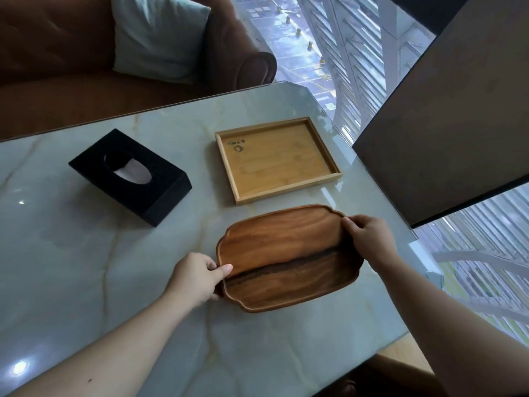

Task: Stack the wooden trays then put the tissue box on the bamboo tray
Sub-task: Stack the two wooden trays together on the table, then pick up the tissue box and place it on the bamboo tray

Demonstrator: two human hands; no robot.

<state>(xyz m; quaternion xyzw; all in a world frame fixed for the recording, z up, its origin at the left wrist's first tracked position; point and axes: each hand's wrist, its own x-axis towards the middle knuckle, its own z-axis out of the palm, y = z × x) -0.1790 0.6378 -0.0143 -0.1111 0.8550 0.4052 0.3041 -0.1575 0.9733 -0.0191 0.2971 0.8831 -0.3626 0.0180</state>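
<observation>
Both hands are working the dark wooden tray (289,259) right now, down at the near side of the pale marble table (86,282). The left hand (197,277) is pinching the tray's left end, thumb lying over the scalloped rim and the other fingers tucked under the edge, so that grip is closed on the wood. The right hand (366,239) is taking the far right corner, fingertips curling over the rim, its grip closed on the tray as well. Whether the tray is lifting off the table or lying flat, I cannot tell. A dark streak of grain is running across the tray's floor from left to right. Just beyond it, near but apart, the bamboo tray (276,159) is sitting flat on the table, rectangular, light in colour, with a small printed mark near its far left corner and nothing inside. Off to the left, well apart from both trays, the black tissue box (130,176) is lying on the table at an angle, a white tissue showing through its oval opening. Behind the table a brown sofa (57,67) is carrying a pale cushion (157,35), and window glass is filling the right side.
</observation>
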